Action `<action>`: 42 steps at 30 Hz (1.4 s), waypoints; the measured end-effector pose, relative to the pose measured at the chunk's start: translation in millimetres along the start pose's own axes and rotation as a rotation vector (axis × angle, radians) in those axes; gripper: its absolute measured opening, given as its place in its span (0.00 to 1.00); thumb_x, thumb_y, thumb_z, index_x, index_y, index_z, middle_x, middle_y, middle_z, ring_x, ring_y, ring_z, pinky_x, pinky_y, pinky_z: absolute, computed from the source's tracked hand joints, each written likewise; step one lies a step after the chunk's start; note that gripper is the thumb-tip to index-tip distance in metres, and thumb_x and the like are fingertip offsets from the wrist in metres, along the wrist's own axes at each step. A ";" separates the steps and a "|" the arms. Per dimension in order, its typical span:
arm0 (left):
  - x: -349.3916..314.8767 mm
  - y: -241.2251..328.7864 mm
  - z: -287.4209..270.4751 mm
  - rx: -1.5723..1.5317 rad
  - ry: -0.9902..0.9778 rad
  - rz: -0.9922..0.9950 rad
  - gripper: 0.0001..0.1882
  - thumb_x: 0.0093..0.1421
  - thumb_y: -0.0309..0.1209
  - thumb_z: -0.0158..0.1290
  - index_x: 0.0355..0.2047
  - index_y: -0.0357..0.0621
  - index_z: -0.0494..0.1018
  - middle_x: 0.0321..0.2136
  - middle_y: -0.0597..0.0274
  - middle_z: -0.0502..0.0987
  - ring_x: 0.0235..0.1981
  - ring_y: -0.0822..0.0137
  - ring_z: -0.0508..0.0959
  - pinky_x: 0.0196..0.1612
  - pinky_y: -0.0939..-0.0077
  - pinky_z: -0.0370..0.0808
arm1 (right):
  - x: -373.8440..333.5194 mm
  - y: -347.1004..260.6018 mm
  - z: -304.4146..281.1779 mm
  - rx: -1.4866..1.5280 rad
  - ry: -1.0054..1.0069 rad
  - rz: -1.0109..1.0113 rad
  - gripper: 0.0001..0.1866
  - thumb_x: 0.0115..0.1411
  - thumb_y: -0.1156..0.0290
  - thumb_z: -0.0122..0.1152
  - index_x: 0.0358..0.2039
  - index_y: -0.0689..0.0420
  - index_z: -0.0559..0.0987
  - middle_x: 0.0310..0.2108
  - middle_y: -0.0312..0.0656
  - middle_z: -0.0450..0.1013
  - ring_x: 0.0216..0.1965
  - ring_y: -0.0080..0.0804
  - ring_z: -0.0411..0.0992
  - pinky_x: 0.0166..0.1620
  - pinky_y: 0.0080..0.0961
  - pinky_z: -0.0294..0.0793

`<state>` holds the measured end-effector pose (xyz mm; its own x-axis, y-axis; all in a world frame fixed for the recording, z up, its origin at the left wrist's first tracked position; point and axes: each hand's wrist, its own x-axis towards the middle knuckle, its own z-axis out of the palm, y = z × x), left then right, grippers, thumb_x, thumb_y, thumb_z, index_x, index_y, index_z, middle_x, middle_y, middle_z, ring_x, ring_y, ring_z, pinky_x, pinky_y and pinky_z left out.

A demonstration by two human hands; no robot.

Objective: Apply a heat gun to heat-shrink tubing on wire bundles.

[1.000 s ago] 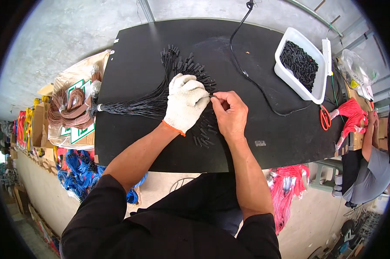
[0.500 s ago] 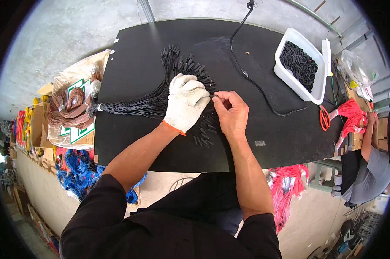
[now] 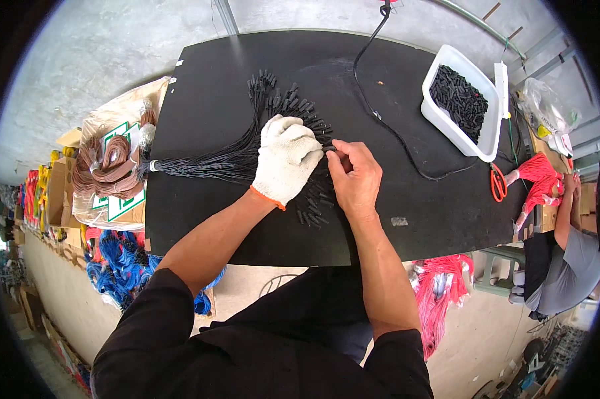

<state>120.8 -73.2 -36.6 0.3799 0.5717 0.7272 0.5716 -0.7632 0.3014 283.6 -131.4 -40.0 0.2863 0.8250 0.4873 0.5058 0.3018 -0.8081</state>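
A fanned bundle of thin black wires lies on the black table, tied with a white band at its left end. Many wires end in black tube-like caps, spread around my gloved hand. My left hand, in a white knitted glove with an orange cuff, is closed over the wire ends. Bare and pinched, my right hand meets its fingertips at a small black cap. Exactly how the cap sits on its wire is hidden by the fingers.
A white tub of loose black caps stands at the far right, near orange-handled scissors. A black cable crosses the table. Coiled brown wires lie left. Another person handles red wires at right.
My right hand has shifted very slightly, its fingers adjusting at the cap. The left hand stays in place over the wires.
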 end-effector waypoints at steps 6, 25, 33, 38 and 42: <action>1.4 1.1 -1.3 -0.011 0.000 0.001 0.06 0.51 0.30 0.68 0.30 0.52 0.83 0.37 0.69 0.81 0.52 0.57 0.79 0.65 0.47 0.69 | 0.7 -2.6 -2.8 -0.041 -0.005 -0.032 0.11 0.59 0.80 0.73 0.43 0.59 0.85 0.33 0.42 0.80 0.27 0.34 0.78 0.32 0.30 0.78; -2.0 1.0 -2.4 -0.050 -0.112 -0.095 0.14 0.50 0.29 0.70 0.38 0.48 0.81 0.46 0.62 0.78 0.57 0.54 0.75 0.68 0.48 0.68 | 10.0 29.4 -24.1 -0.100 0.166 0.192 0.10 0.66 0.77 0.62 0.44 0.61 0.88 0.32 0.39 0.83 0.30 0.23 0.76 0.39 0.25 0.77; -3.9 -1.7 0.6 0.078 -0.094 0.059 0.09 0.52 0.29 0.68 0.34 0.57 0.83 0.43 0.70 0.76 0.57 0.57 0.74 0.69 0.45 0.67 | 9.4 27.1 -25.8 -0.096 0.116 0.169 0.09 0.65 0.77 0.63 0.43 0.62 0.88 0.33 0.39 0.83 0.29 0.22 0.73 0.38 0.24 0.75; -3.5 0.6 -3.2 0.111 -0.098 0.073 0.09 0.53 0.29 0.67 0.35 0.56 0.83 0.44 0.70 0.76 0.58 0.57 0.74 0.69 0.45 0.67 | 11.4 25.8 -24.4 -0.124 0.075 0.191 0.09 0.66 0.76 0.62 0.43 0.63 0.88 0.33 0.40 0.82 0.29 0.22 0.73 0.38 0.25 0.75; 2.1 6.5 -8.6 0.103 -0.023 0.057 0.12 0.55 0.26 0.65 0.40 0.54 0.82 0.45 0.68 0.77 0.58 0.57 0.75 0.70 0.45 0.67 | 12.1 31.3 -22.6 -0.188 0.104 0.103 0.10 0.66 0.75 0.62 0.43 0.63 0.88 0.32 0.39 0.82 0.29 0.23 0.74 0.38 0.26 0.75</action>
<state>119.0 -79.6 -27.9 0.4301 0.5356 0.7267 0.6197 -0.7605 0.1938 321.2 -122.8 -51.9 0.4216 0.7900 0.4452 0.6099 0.1163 -0.7839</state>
